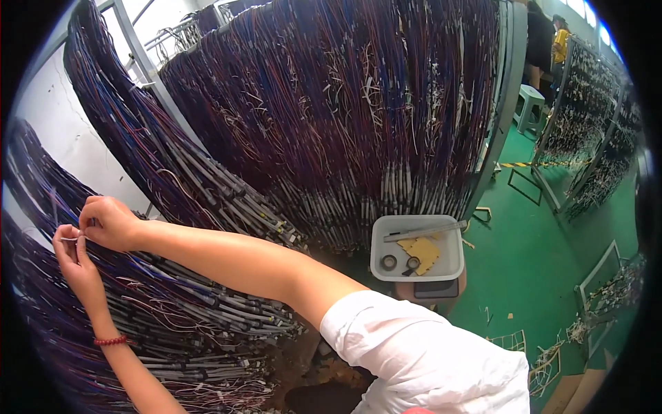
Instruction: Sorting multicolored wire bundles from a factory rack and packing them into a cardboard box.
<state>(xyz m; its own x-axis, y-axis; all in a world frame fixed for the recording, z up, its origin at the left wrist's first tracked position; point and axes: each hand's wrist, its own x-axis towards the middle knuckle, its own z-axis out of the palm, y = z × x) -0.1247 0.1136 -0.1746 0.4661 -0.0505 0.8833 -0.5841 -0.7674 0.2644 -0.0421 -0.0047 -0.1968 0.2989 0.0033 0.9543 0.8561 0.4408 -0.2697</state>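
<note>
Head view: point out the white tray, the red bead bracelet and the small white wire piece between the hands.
white tray (378,257): head view, bare left wall.
red bead bracelet (110,340): head view, beads on the left wrist.
white wire piece (69,239): head view, its middle, pinched by both hands' fingers.

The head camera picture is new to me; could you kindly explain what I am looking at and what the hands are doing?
This single picture comes from a wide fisheye camera worn on a person's head, looking down at their own arms, so straight edges bend near the rim. There is no machine: two bare hands work far to the left. The left hand, with a red bead bracelet on its wrist, and the right hand meet at a thin pale wire end, pinched between the fingers. Around them hang dense wire bundles in purple, red and blue. To the right sits a white tray holding tape rolls and a yellow piece. Beyond it are a green floor and more racks.
</note>
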